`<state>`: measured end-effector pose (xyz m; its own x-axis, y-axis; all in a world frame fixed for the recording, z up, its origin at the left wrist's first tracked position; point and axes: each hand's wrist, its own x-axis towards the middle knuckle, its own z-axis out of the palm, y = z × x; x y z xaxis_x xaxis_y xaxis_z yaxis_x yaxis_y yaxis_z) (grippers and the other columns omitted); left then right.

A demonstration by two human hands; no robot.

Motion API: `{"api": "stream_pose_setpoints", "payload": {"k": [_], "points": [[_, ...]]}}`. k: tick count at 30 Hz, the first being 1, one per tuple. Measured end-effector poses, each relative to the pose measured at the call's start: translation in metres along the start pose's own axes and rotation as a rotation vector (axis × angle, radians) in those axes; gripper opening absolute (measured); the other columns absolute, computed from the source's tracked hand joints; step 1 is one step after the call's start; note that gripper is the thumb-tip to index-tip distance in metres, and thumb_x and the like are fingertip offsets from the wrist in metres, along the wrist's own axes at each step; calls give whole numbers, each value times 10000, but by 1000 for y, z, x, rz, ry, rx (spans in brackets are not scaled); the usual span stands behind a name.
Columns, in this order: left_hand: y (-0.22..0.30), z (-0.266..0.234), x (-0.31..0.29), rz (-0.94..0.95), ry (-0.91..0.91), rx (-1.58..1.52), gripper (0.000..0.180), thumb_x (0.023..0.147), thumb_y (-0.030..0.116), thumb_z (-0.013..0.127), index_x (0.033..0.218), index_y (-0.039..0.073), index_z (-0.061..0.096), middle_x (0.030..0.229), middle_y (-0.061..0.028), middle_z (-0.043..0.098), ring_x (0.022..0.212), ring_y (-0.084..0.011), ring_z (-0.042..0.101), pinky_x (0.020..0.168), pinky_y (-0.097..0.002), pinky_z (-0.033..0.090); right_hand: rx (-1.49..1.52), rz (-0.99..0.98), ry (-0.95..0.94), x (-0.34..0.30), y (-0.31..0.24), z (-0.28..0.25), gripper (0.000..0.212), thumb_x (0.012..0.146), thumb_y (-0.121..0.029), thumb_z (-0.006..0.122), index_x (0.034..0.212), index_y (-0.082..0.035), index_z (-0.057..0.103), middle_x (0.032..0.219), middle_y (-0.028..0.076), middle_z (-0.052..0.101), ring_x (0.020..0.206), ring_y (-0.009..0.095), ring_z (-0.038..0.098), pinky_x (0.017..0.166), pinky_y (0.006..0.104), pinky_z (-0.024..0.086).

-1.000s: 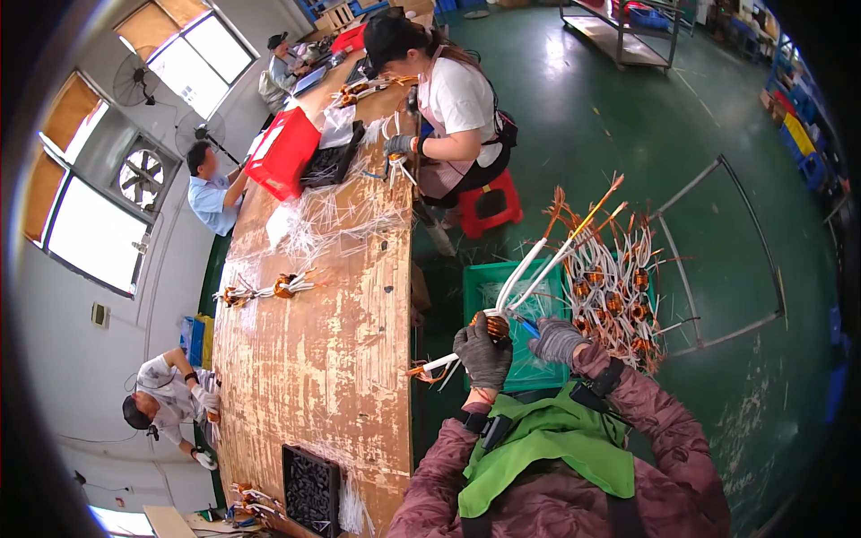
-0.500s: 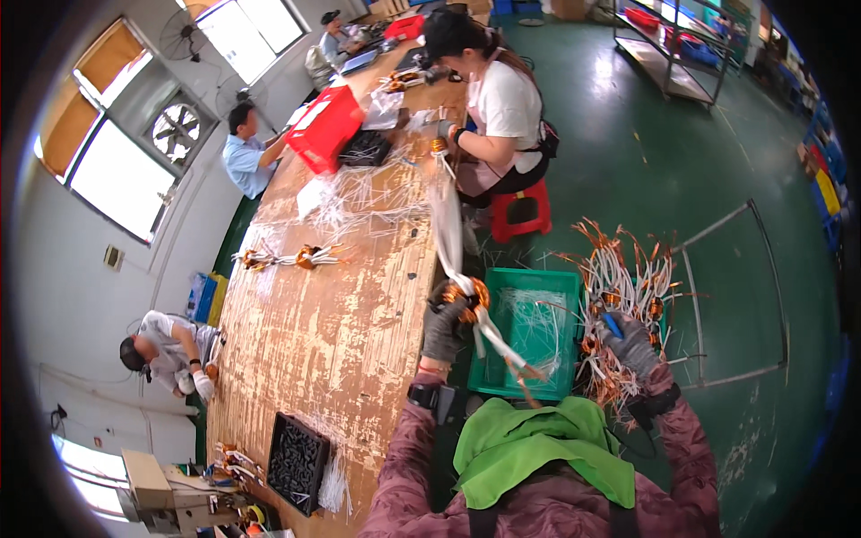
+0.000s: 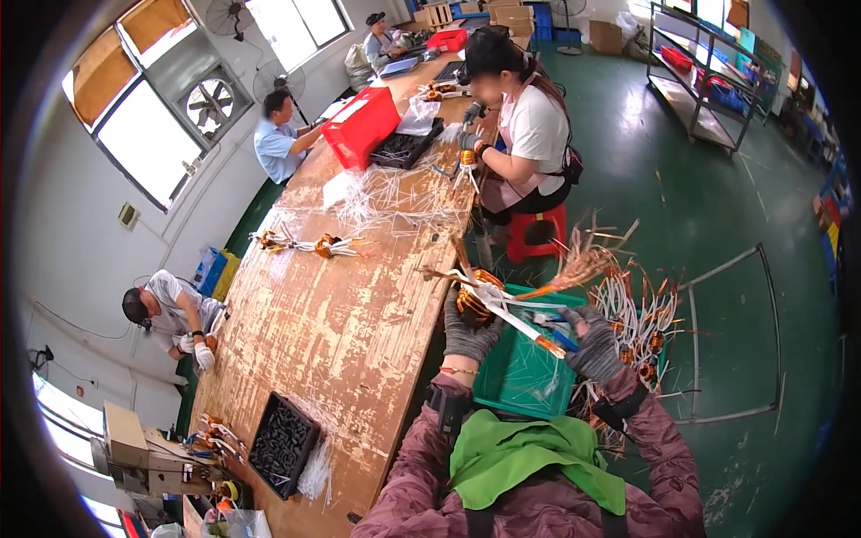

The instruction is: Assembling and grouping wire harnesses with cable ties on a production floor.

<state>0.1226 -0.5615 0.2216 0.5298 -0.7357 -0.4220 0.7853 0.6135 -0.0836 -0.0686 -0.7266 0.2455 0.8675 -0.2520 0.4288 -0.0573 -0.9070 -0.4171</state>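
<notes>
My left hand [image 3: 473, 339], in a grey glove, is closed round a copper-wound coil [image 3: 473, 303]. White-sleeved leads with bare copper ends fan out from that coil above the green bin [image 3: 484, 391]. My right hand [image 3: 595, 350], also gloved, grips blue-handled pliers [image 3: 563, 341] just right of the coil. Their jaws point left toward the white leads; whether they touch one I cannot make out. Thin white offcuts lie in the bin below. Beyond my right hand is a heap of similar coils with white leads [image 3: 635, 309].
A worn wooden table [image 3: 332, 341] runs along my left, with two coils [image 3: 327, 245], scattered white strips [image 3: 386, 193] and a black tray of small dark parts [image 3: 284, 444]. A co-worker [image 3: 538, 125] sits ahead on a red stool [image 3: 536, 231]. A metal frame [image 3: 773, 305] lies right.
My right hand has moved left from the heap toward the coil, bringing the pliers over the bin. The coil's leads, hanging and blurred before, now spread out sideways. The whole view has shifted slightly.
</notes>
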Motion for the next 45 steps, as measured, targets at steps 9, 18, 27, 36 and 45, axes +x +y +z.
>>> {"api": "stream_pose_setpoints", "payload": {"k": [9,18,27,36,45], "points": [[-37,14,-23,7,109,107,545,758,476,636,1146,104,549,1080,-113,597,966,-278,585,800,-427,528,639,245,-48,-1,22,41,512,719,-322,668,1134,-45,552,1038,186,546,941,361,518,868,439,412],[-49,4,-25,-30,114,135,573,773,469,627,1183,84,517,1124,-122,573,984,-286,581,810,-425,523,-60,-184,37,4,17,12,575,672,-316,646,1165,-36,551,1048,170,552,947,350,522,849,449,415],[-59,-3,-10,22,144,135,516,795,485,590,1184,151,530,1127,-85,579,1003,-286,570,862,-467,492,99,154,-193,0,12,7,362,890,-170,416,1216,-41,505,1099,145,555,1022,270,527,958,442,345],[-58,-12,-6,7,159,151,507,807,469,578,1177,126,527,1109,-106,579,1003,-284,563,873,-472,484,257,139,-171,-2,2,-3,390,774,-189,635,1103,-6,536,1007,139,594,903,275,581,786,412,465],[-53,-17,-16,-59,149,101,513,811,462,589,1187,121,522,1141,-122,568,1019,-301,554,882,-467,474,74,-156,-52,-12,29,-8,292,793,-208,573,1042,-65,622,660,80,605,570,237,594,528,338,479]]}}
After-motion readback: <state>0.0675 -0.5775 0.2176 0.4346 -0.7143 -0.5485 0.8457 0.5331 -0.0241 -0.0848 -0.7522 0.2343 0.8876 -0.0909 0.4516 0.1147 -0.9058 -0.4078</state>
